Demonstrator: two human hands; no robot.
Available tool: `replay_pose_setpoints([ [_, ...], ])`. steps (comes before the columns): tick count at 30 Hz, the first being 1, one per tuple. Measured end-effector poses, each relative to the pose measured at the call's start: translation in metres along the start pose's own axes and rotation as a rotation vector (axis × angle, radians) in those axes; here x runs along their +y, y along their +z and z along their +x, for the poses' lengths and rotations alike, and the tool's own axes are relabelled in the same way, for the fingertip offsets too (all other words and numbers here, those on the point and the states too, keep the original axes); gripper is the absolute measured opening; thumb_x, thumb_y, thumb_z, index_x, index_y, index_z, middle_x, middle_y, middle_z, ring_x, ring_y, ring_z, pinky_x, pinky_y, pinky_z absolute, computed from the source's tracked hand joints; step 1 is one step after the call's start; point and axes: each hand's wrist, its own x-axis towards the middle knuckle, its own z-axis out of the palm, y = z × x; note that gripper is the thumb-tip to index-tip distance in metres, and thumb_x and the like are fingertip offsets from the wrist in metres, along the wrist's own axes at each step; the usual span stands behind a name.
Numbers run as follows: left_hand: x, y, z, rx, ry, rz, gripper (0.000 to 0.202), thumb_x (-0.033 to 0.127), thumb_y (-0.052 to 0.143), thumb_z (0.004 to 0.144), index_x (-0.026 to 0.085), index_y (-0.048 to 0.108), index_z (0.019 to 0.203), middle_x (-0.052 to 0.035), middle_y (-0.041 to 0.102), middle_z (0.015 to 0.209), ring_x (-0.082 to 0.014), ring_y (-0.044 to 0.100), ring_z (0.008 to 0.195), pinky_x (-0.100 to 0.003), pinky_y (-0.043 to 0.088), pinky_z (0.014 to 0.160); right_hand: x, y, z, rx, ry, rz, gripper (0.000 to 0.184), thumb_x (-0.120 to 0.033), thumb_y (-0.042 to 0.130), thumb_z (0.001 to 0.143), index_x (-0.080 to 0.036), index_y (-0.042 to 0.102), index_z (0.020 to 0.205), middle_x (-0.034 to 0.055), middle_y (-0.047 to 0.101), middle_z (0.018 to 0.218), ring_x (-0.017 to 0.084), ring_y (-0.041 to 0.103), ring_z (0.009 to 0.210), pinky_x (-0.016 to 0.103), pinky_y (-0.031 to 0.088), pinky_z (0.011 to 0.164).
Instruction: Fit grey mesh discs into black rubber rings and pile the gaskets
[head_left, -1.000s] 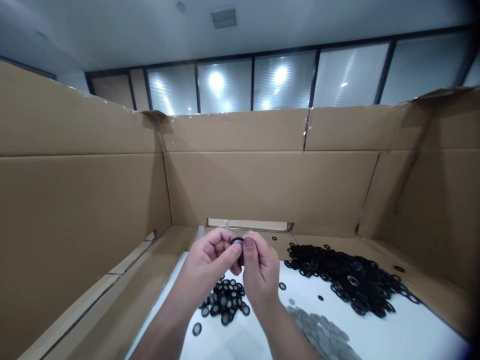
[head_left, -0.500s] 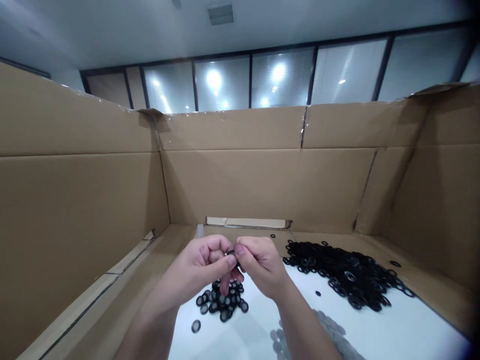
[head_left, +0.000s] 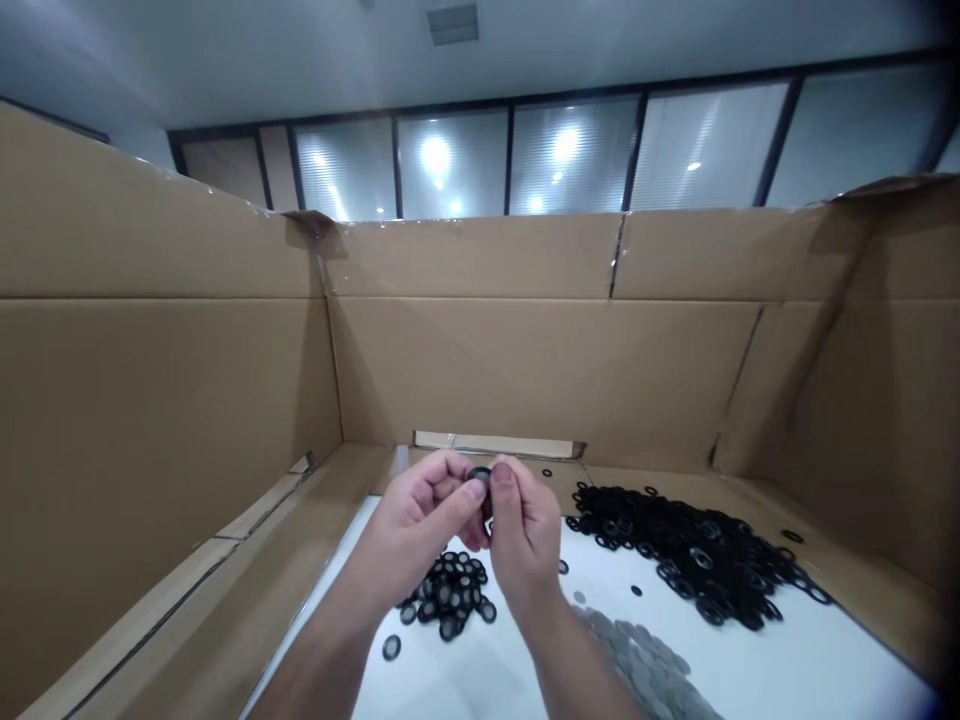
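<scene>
My left hand (head_left: 427, 520) and my right hand (head_left: 521, 530) meet in front of me, both pinching a small black ring (head_left: 478, 474) between thumbs and fingertips. Their other fingers are curled in. Below the hands a small pile of black rings with grey centres (head_left: 448, 590) lies on the white surface (head_left: 787, 670). A large heap of plain black rings (head_left: 690, 555) spreads to the right. Grey discs (head_left: 637, 660) lie beside my right forearm.
Tall cardboard walls (head_left: 525, 370) enclose the work area on three sides, with flaps (head_left: 247, 560) folded flat on the left. A few loose rings (head_left: 793, 536) lie scattered near the heap. Windows with ceiling light reflections show above the back wall.
Both hands dipped towards the small pile half a second ago and have risen again, still pinched on the ring. The view shifted slightly.
</scene>
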Motion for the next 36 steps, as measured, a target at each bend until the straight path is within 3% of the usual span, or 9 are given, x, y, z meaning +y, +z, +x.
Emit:
replay_pose_setpoints([
  [1,-0.002,0.003,0.000,0.026,0.018,0.000,0.024,0.041,0.064,0.095,0.017,0.061,0.091,0.0015,0.063,0.067,-0.0112,0.060,0.062,-0.022,0.051,0.064,0.001,0.004,-0.003,0.075,0.028,0.025,0.044,-0.039,0.039,0.108,-0.023,0.042,0.067,-0.0057,0.044,0.050,0.010,0.042,0.043,0.022,0.034,0.043],
  [3,-0.004,0.006,-0.001,0.054,0.036,0.013,0.023,0.039,0.063,0.096,0.017,0.061,0.090,0.0025,0.061,0.065,-0.0107,0.059,0.060,-0.021,0.050,0.061,0.002,0.008,-0.007,0.093,0.056,0.078,0.044,-0.039,0.038,0.108,-0.023,0.041,0.068,-0.0063,0.044,0.049,0.010,0.042,0.042,0.022,0.034,0.042],
  [8,0.002,-0.005,-0.004,-0.009,0.024,0.047,0.024,0.036,0.066,0.094,0.016,0.059,0.083,0.0001,0.065,0.061,-0.0122,0.062,0.057,-0.022,0.051,0.058,-0.003,-0.006,0.002,-0.269,0.025,0.145,0.044,-0.039,0.039,0.108,-0.022,0.044,0.068,-0.0044,0.054,0.049,0.010,0.053,0.044,0.022,0.040,0.047],
  [11,0.007,-0.011,-0.004,-0.042,-0.013,0.067,0.026,0.036,0.069,0.092,0.016,0.059,0.079,-0.0020,0.067,0.061,-0.0118,0.061,0.054,-0.021,0.049,0.054,-0.007,-0.017,0.010,-0.370,0.000,0.083,0.044,-0.038,0.041,0.107,-0.022,0.044,0.067,-0.0035,0.056,0.053,0.010,0.055,0.048,0.022,0.041,0.050],
  [20,0.009,-0.009,-0.008,0.008,-0.075,0.166,0.024,0.034,0.069,0.090,0.017,0.056,0.079,-0.0027,0.070,0.063,-0.0081,0.055,0.050,-0.017,0.040,0.048,-0.003,-0.025,0.014,-0.277,-0.159,-0.122,0.041,-0.029,0.044,0.104,-0.022,0.040,0.063,-0.0043,0.041,0.059,0.010,0.040,0.051,0.025,0.032,0.051],
  [24,0.012,-0.010,-0.008,0.037,-0.070,0.255,0.025,0.033,0.067,0.090,0.017,0.054,0.076,-0.0023,0.070,0.064,-0.0071,0.051,0.050,-0.016,0.036,0.047,-0.001,-0.026,0.012,-0.296,-0.194,-0.134,0.037,-0.025,0.045,0.103,-0.021,0.040,0.067,-0.0043,0.038,0.062,0.011,0.038,0.053,0.026,0.030,0.053],
  [28,0.012,-0.016,-0.005,0.082,-0.069,0.292,0.027,0.033,0.068,0.091,0.017,0.052,0.076,-0.0031,0.071,0.067,-0.0063,0.050,0.050,-0.017,0.034,0.047,0.001,-0.029,0.011,-0.234,-0.143,-0.045,0.039,-0.029,0.039,0.107,-0.022,0.042,0.068,-0.0031,0.042,0.062,0.012,0.041,0.054,0.028,0.032,0.054],
  [31,0.011,-0.020,-0.005,0.028,-0.080,0.230,0.025,0.036,0.068,0.091,0.017,0.054,0.080,-0.0033,0.071,0.067,-0.0078,0.054,0.052,-0.017,0.039,0.050,0.001,-0.034,0.014,-0.156,-0.090,-0.031,0.042,-0.033,0.038,0.108,-0.022,0.042,0.068,-0.0026,0.043,0.061,0.013,0.042,0.054,0.028,0.032,0.054],
  [36,0.008,-0.017,-0.006,-0.022,-0.068,0.176,0.023,0.034,0.068,0.092,0.016,0.058,0.082,-0.0019,0.068,0.069,-0.0099,0.061,0.062,-0.018,0.045,0.056,-0.003,-0.035,0.017,-0.307,-0.112,-0.116,0.040,-0.033,0.039,0.108,-0.020,0.052,0.072,-0.0023,0.049,0.062,0.012,0.046,0.057,0.026,0.034,0.056],
])
